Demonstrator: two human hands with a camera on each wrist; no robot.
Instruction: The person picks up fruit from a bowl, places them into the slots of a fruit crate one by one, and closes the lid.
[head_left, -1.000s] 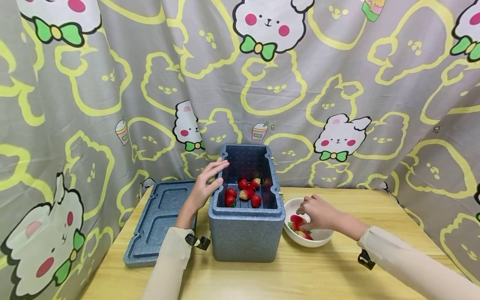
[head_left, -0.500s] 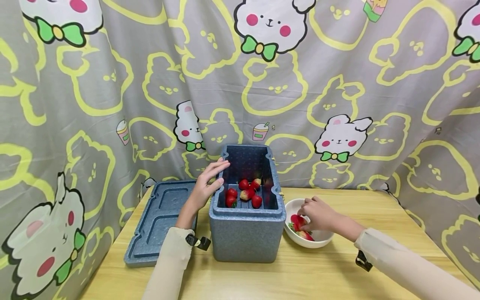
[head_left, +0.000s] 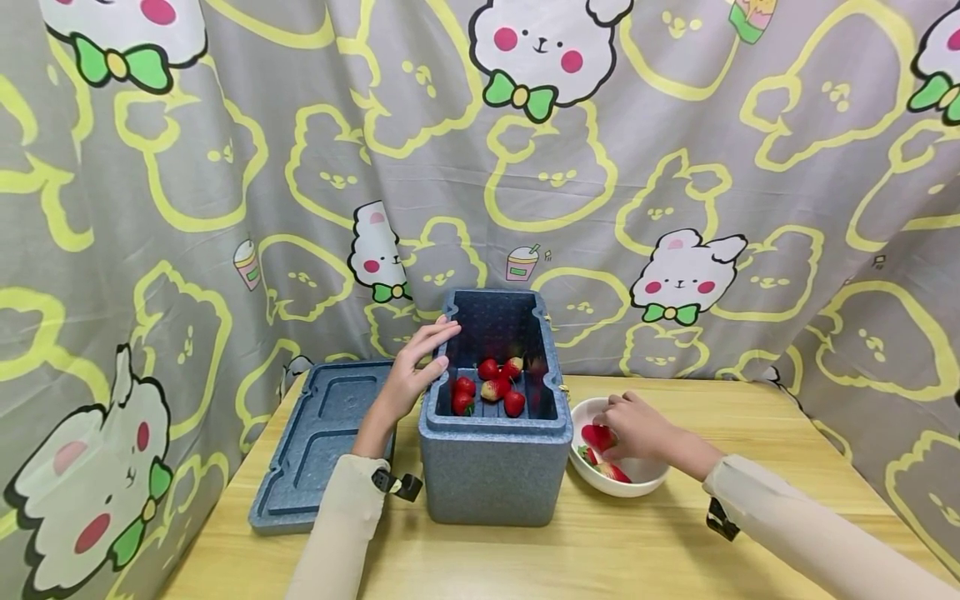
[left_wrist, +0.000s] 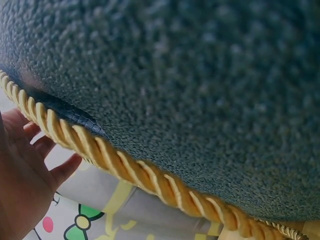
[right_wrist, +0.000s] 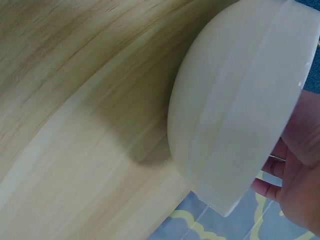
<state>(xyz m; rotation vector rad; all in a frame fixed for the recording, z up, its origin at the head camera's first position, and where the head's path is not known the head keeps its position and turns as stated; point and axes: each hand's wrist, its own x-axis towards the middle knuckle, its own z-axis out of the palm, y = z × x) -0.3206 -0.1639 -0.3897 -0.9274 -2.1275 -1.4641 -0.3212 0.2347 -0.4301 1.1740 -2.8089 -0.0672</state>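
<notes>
A blue-grey foam box [head_left: 495, 475] stands uncovered on the table, with several strawberries [head_left: 495, 389] on its floor. My left hand [head_left: 411, 371] rests on the box's left rim, fingers extended. In the left wrist view, a twisted gold rope [left_wrist: 135, 172] runs along the box's side, beside that hand [left_wrist: 25, 175]. To the right of the box is a white bowl [head_left: 637, 486]. Inside it, my right hand [head_left: 637, 429] pinches a red strawberry [head_left: 597, 437], partly covered by the fingers. Another strawberry [head_left: 615, 472] lies below it in the bowl. The right wrist view shows mainly the bowl's outer wall [right_wrist: 235, 105].
The box's lid [head_left: 322, 450] lies flat on the table to the left of the box. A patterned curtain [head_left: 450, 183] hangs behind and at both sides of the wooden table [head_left: 600, 550].
The right hand has drawn back slightly, and the strawberry at its fingertips has risen a little from the one below. My left hand stays on the rim.
</notes>
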